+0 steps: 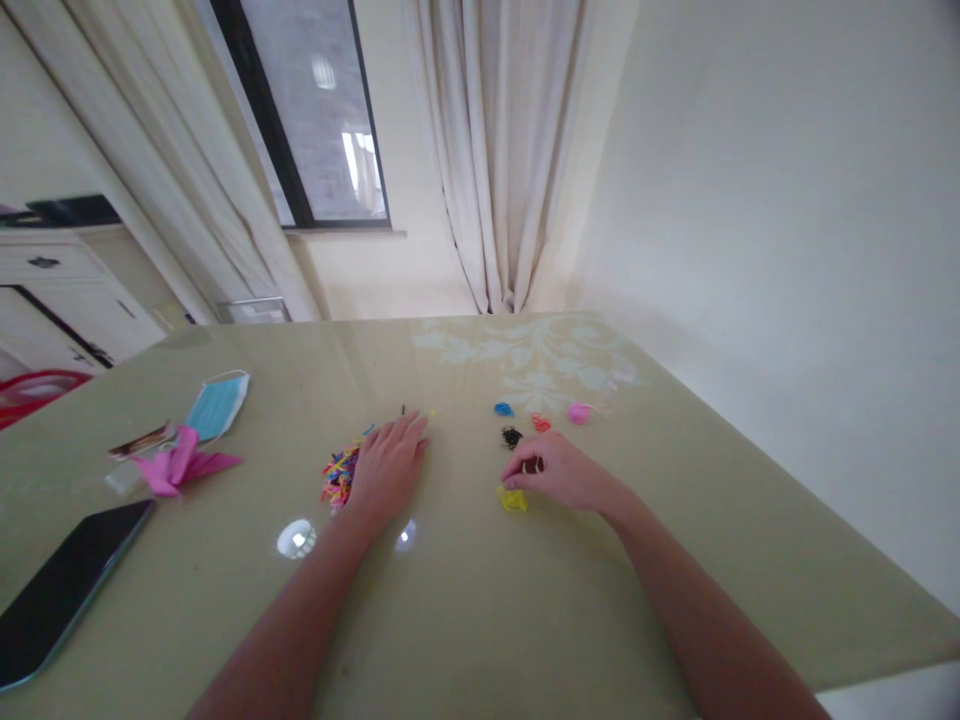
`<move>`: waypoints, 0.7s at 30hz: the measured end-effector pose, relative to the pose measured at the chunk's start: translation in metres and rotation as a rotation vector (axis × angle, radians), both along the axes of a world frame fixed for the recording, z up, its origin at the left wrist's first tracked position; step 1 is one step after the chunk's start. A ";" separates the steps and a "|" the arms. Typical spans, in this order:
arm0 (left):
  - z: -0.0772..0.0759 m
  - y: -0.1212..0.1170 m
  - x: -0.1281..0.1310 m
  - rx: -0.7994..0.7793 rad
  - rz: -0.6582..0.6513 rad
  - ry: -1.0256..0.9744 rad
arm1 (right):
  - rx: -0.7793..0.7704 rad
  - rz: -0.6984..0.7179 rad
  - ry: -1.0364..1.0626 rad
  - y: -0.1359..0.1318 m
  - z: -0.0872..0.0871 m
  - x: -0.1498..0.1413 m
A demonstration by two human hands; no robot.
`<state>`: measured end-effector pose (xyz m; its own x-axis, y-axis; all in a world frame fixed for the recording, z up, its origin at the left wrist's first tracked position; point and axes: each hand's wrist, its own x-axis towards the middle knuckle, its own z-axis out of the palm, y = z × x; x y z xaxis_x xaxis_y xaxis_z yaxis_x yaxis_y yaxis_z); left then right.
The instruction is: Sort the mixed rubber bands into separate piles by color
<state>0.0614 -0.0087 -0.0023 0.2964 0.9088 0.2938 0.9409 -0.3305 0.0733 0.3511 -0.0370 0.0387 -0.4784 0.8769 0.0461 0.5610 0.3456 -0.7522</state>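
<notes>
We are holding our right hand's (pixel 566 474) grip nearly closed at the yellow bunch (pixel 514 501), right of the mixed pile (pixel 339 475) by our flat left hand (pixel 388 468), catching what we cannot tell, and a careless bump could mix in the black bunch (pixel 511 437).

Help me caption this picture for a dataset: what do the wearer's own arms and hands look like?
The left hand and right hand are ungloved human hands. Both the left forearm and right forearm are sleeveless as far as the picture shows. No watch, bracelet or ring can be made out.
</notes>
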 end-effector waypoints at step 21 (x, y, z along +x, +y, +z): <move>0.008 -0.003 0.016 0.015 -0.181 -0.604 | 0.118 -0.113 0.087 0.002 -0.006 -0.007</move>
<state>0.0772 -0.0112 0.0061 0.2230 0.8544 0.4694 0.6639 -0.4857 0.5687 0.3438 -0.0354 0.0332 -0.3669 0.9109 0.1888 0.5355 0.3727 -0.7578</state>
